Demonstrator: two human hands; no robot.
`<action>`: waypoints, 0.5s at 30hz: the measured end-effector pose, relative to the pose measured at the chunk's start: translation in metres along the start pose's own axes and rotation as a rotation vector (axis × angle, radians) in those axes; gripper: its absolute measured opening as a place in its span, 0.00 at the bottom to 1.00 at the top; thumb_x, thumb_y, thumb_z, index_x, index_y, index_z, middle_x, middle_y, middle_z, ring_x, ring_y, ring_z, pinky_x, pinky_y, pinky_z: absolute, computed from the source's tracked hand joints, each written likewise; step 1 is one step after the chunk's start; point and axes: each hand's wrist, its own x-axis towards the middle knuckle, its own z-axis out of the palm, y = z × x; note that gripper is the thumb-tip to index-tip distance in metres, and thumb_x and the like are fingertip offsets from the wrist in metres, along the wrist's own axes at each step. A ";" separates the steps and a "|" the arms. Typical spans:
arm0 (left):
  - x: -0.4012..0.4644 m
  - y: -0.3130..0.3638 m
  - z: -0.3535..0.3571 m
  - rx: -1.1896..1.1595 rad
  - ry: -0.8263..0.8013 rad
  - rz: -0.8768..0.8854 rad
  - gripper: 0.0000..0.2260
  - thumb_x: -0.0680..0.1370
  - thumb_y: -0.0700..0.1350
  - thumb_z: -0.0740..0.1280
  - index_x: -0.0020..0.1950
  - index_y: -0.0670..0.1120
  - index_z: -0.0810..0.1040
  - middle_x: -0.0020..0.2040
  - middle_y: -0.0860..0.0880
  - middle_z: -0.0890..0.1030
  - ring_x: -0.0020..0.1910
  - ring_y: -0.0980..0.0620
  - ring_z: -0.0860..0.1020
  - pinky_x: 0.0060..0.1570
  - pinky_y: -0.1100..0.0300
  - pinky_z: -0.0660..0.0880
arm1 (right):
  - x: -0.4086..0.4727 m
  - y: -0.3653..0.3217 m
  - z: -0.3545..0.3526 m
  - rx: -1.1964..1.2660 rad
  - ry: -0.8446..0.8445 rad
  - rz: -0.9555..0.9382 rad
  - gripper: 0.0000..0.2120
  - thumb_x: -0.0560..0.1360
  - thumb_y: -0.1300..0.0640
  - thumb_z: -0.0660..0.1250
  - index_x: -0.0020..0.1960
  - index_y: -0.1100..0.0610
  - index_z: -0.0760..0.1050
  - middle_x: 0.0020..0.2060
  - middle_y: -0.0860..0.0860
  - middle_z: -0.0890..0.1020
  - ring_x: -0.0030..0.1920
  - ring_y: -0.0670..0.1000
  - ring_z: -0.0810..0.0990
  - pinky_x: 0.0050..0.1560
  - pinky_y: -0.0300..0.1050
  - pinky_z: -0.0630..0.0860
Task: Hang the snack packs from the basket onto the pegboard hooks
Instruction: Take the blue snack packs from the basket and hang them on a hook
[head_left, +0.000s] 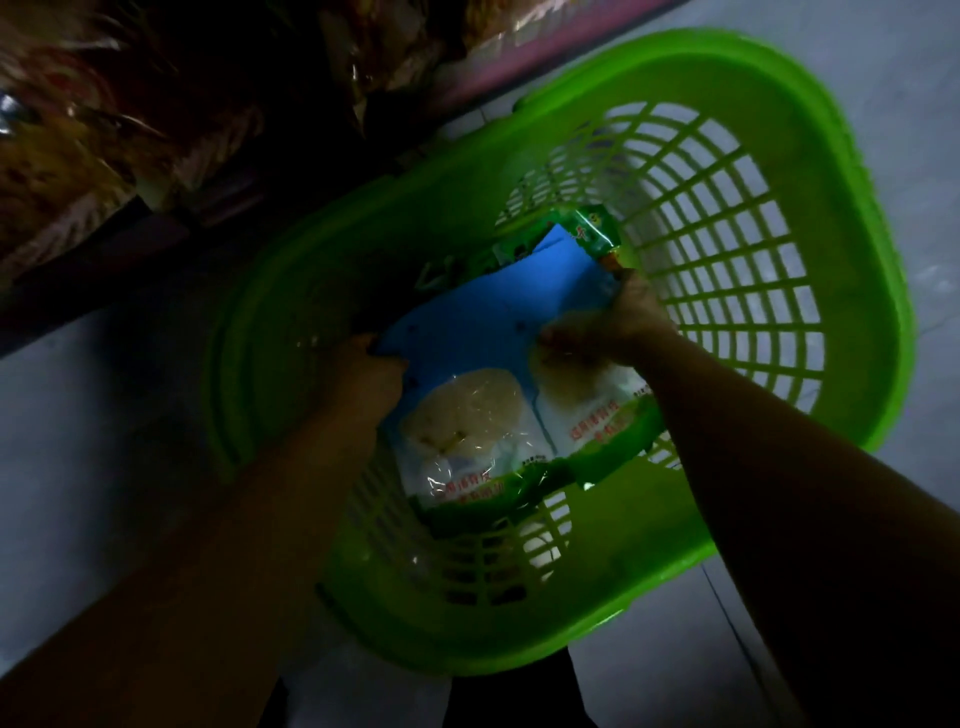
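1. Head view, dim and slightly blurred: both my forearms reach down into a green plastic basket (753, 130) standing on a pale floor (78, 467).
2. My left hand (371, 371) grips the left edge of a blue backing card (488, 312); the fingers curl over the card's edge.
3. My right hand (613, 322) pinches the card's right edge, near its upper corner, fingers closed on it.
4. Two snack packs (467, 431) hang side by side from the card. Each is a clear-fronted pouch showing a pale round item, with red print and a green lower band.
5. Card and packs are inside the basket, held tilted between my hands; I cannot tell whether the packs touch the basket floor.
6. A separate green pack (597, 231) lies beyond the card against the lattice wall, just above my right hand.
7. Dark shelving with packaged goods (104, 130) stands at upper left, beside the basket.
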 end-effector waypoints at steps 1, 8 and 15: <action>-0.003 0.001 -0.002 0.025 -0.002 -0.009 0.19 0.78 0.38 0.63 0.70 0.40 0.68 0.68 0.39 0.71 0.65 0.38 0.70 0.53 0.54 0.67 | -0.002 0.003 -0.001 -0.002 0.015 0.039 0.54 0.56 0.43 0.81 0.73 0.55 0.58 0.69 0.56 0.69 0.69 0.58 0.69 0.68 0.57 0.68; -0.059 0.015 -0.033 -0.055 -0.037 0.098 0.16 0.77 0.38 0.65 0.65 0.40 0.73 0.63 0.40 0.76 0.60 0.42 0.75 0.48 0.57 0.68 | -0.081 0.012 -0.056 0.378 0.447 -0.111 0.17 0.70 0.54 0.72 0.57 0.58 0.77 0.50 0.53 0.83 0.50 0.53 0.82 0.46 0.46 0.78; -0.206 0.079 -0.125 -0.271 0.033 0.322 0.14 0.75 0.36 0.67 0.61 0.38 0.76 0.48 0.48 0.76 0.45 0.53 0.75 0.38 0.67 0.72 | -0.268 -0.049 -0.147 0.644 0.277 -0.235 0.20 0.71 0.41 0.69 0.40 0.60 0.81 0.37 0.53 0.84 0.39 0.51 0.82 0.44 0.51 0.78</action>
